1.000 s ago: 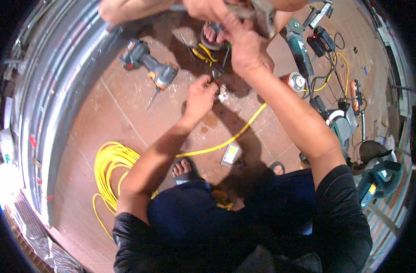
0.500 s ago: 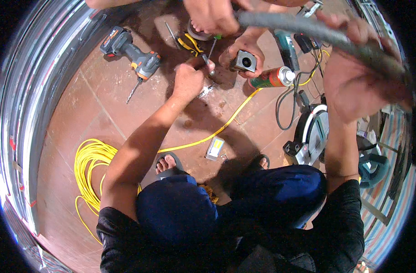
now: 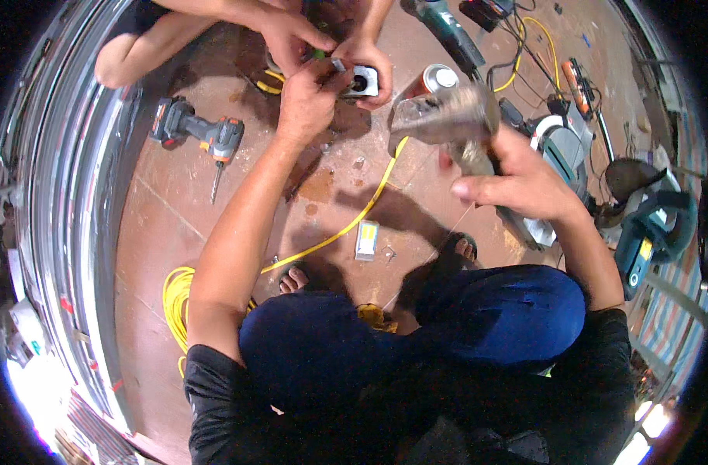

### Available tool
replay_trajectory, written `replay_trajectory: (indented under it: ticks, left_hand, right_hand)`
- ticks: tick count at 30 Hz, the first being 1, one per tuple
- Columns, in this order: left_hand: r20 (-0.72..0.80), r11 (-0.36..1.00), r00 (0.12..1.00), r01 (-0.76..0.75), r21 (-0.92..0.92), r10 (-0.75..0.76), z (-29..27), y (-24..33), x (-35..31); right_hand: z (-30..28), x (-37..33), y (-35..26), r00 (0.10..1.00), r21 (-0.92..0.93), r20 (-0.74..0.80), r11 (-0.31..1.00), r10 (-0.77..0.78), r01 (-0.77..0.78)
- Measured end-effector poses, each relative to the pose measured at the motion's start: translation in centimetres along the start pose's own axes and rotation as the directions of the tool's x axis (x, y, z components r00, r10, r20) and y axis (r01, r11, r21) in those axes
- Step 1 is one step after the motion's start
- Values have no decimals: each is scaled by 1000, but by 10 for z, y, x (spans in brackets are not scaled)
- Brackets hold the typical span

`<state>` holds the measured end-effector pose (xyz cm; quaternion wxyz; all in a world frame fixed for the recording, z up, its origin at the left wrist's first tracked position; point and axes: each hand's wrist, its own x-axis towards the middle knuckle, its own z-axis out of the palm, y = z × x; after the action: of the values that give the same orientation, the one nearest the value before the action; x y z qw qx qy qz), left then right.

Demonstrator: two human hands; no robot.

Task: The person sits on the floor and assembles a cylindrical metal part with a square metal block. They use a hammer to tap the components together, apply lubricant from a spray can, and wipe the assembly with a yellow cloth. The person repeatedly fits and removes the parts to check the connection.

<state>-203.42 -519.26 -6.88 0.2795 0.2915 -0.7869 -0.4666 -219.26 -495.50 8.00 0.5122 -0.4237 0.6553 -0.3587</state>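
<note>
My right hand is closed round the handle of a hammer. Its metal head is blurred and hangs over the floor beside a spray can. My left hand pinches a short metal rod right by a square metal block with a round dark hole. Whether the rod is inside the hole cannot be made out. A co-worker's hand grips the block, and the co-worker's other hand is just beyond my left fingers, near something green.
A cordless drill lies on the left, by long metal profiles. Yellow cable runs across the tiles to a coil. A small box sits between my feet. At right are a grinder and a circular-bladed saw.
The hammer has come down from close to the camera toward the middle. My left hand has moved up to the block with the rod. The co-worker's block has shifted left in view.
</note>
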Motion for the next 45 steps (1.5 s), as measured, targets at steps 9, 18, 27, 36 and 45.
replay_trajectory:
  ticks: [9, 18, 27, 36, 45]
  left_hand:
    - [8, 995, 997, -75, 67, 75, 16, -9, 5]
    - [-20, 965, 973, -224, 139, 229, 25, -10, 12]
    - [41, 965, 974, -228, 130, 225, 29, -14, 13]
    - [11, 878, 924, -367, 308, 383, 31, -28, 9]
    - [-40, 855, 891, -419, 307, 451, 40, -29, 10]
  right_hand:
    - [-11, -11, 30, 985, -38, -169, 999, -41, 35]
    - [-3, 11, 24, 964, 12, -256, 998, 69, -69]
    - [-6, 17, 25, 930, -388, -320, 921, -179, 44]
    - [-3, 23, 27, 922, -452, -299, 888, -246, 91]
    - [-3, 34, 31, 963, -544, -246, 838, -108, -45]
